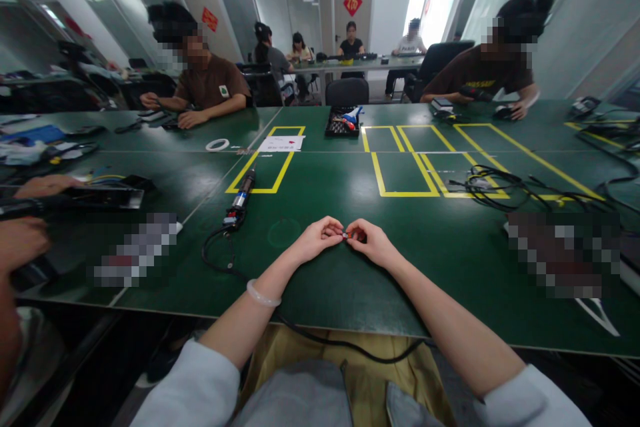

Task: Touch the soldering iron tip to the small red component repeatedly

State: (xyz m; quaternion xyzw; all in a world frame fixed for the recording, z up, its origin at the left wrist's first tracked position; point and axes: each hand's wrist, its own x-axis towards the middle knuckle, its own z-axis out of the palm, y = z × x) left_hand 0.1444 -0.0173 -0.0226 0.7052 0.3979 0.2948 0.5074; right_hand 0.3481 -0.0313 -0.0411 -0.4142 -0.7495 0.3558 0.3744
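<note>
My left hand (324, 238) and my right hand (367, 240) meet just above the green table (320, 300), fingertips pinched together. Between them is a small red and whitish piece (345, 235), too small to name, and both hands grip it. Left of my hands lies an electric screwdriver (243, 193), or a similar pen-shaped power tool, with a black cord running toward the table's front edge.
Yellow tape outlines (405, 195) mark the table. A black tray (343, 121) holds small tools, near a paper sheet (281, 143) and a tape roll (217, 145). Black cables (495, 183) coil at right. Co-workers sit opposite; another person's hands (30, 240) work at left.
</note>
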